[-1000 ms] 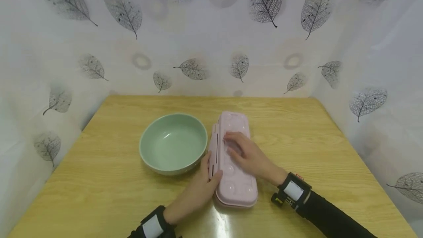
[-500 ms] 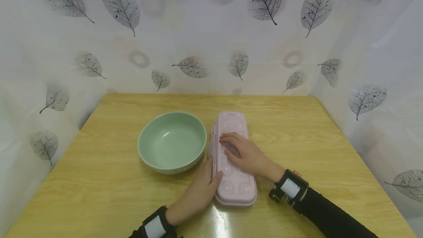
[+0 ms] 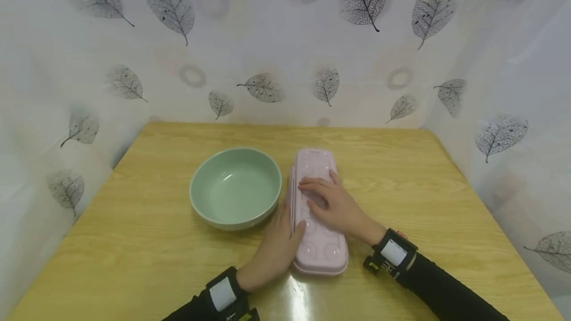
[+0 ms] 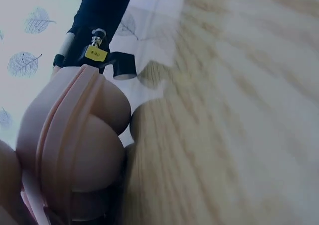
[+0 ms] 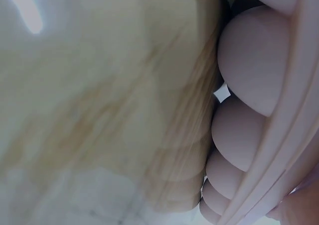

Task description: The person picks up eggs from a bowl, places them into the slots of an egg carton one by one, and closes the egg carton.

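A long pink egg box [image 3: 321, 254] with a domed lid lies lengthwise on the table, its lid down. Along its left side my left hand [image 3: 275, 244] presses with extended fingers, the thumb over the lid's edge. Those fingertips are partly hidden between box and bowl. My right hand [image 3: 341, 212] rests across the middle of the lid, fingers spread and slightly bent, their tips near the left edge. The right wrist view shows the rounded cups of the egg box [image 5: 254, 60] close to the table. The same cups of the egg box [image 4: 94, 150] fill the left wrist view's left part.
A green bowl [image 3: 236, 187] stands close to the left of the egg box, beside my left hand. The wooden table [image 3: 392, 172] reaches back to a white curtain [image 3: 285, 38] printed with leaves, which also hangs on both sides.
My left hand has moved up a little along the box's left side, and the side flap there has folded in against the box. My right hand stays on the lid, with one finger now raised.
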Motion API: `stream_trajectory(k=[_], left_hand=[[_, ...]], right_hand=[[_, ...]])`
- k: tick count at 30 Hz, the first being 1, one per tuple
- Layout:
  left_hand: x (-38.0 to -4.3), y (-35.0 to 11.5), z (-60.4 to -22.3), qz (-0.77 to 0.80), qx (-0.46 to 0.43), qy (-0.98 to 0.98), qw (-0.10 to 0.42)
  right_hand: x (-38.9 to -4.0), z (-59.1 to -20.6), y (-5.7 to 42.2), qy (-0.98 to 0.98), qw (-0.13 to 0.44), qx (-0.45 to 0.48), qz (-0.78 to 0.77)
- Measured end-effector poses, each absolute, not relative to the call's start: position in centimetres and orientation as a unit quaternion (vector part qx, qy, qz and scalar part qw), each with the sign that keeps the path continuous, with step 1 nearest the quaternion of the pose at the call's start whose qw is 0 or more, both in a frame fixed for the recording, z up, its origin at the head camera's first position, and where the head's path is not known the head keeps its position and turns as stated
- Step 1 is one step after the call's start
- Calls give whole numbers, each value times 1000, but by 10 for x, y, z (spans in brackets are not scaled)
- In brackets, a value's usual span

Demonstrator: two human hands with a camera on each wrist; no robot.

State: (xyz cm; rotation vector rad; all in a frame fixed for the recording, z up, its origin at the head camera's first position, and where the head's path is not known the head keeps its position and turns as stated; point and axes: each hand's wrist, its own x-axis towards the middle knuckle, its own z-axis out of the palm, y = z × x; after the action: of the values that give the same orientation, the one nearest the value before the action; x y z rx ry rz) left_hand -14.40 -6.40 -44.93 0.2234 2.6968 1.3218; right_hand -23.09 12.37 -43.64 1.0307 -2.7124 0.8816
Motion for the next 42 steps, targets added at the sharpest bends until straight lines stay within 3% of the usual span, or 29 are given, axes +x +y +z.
stream_trajectory(k=[14,27,34,42], left_hand=[[-159,-63,-445,417,107,900,61],[-168,-62,-450,486,108,862,95],[-185,-45,-447,450,91,888,25],[-190,-40,-447,508,64,857,47]], right_hand=[[-238,-436,127,-887,29,352,299],[-241,-433,126,-888,28,351,294],[-244,-431,127,-888,37,351,295],[-243,-436,129,-891,32,346,291]])
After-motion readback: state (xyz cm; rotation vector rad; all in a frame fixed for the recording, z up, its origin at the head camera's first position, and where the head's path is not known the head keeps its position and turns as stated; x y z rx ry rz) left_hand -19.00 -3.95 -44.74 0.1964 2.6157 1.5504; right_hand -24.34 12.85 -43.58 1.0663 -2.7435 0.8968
